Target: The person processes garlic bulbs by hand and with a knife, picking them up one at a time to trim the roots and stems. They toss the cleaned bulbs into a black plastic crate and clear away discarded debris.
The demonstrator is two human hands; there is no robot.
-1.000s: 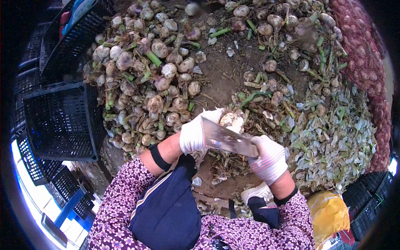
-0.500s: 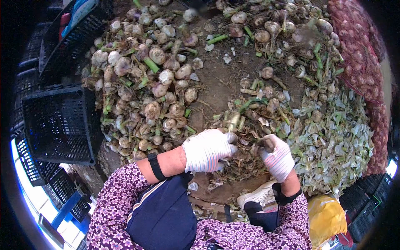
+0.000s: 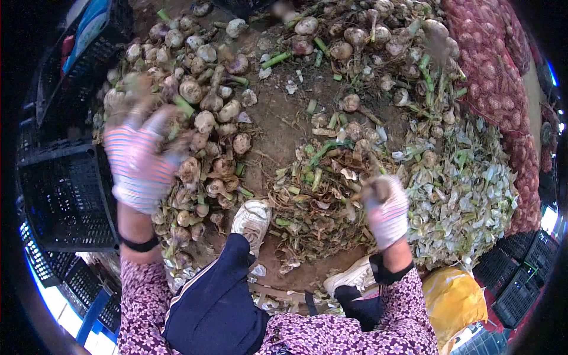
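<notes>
My left hand [image 3: 139, 165], in a striped white glove, is stretched over the left side of a heap of garlic bulbs [image 3: 204, 121]. Its fingers are blurred by motion but look spread apart, and no bulb shows clearly in them. On the other side, my right hand [image 3: 386, 212] hovers above the edge of a pile of garlic trimmings [image 3: 322, 216]. Its gloved fingers are curled closed, with dark fingertips. What they hold, if anything, is hidden. Many bulbs are soil-stained, and several have stalk stubs and roots.
Black plastic crates [image 3: 68, 198] stand at the left. Pale garlic skins [image 3: 467, 189] lie heaped at the right, beside red mesh sacks [image 3: 494, 89] of bulbs. A yellow bag [image 3: 454, 302] sits near my right elbow. My shoes [image 3: 251, 222] rest by the trimmings.
My left hand has swung from the trimmings out to the garlic heap on the left. My right hand stays near the trimmings, still curled. The view has shifted somewhat, and my left shoe now shows.
</notes>
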